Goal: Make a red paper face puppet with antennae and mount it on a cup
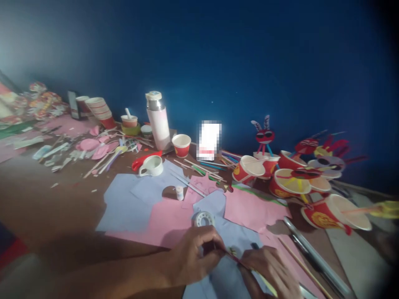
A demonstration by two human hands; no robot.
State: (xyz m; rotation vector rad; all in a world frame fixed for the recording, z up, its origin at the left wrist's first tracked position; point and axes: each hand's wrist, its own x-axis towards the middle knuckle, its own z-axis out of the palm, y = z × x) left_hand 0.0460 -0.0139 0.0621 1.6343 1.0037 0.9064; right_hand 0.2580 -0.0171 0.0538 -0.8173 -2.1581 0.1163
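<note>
Low in the view, my left hand [199,253] pinches one end of a thin dark reddish strip [232,255]. Its other end runs to my right hand [271,270], whose fingers are closed on it; that hand is slightly blurred. A yellowish strip [264,284] shows beside the right fingers, and I cannot tell whether it is held. Both hands are over blue paper [224,274]. A roll of white tape [204,219] lies just beyond my left hand. A small white bottle [179,192] stands farther back.
Pink paper [255,207] lies behind my right hand. At right are decorated paper cups [322,211], a metal rod [318,259] and a thin stick [302,265]. A flask [158,124], a white mug [151,166] and a red-white cup [181,145] stand farther back; scraps [89,144] lie left.
</note>
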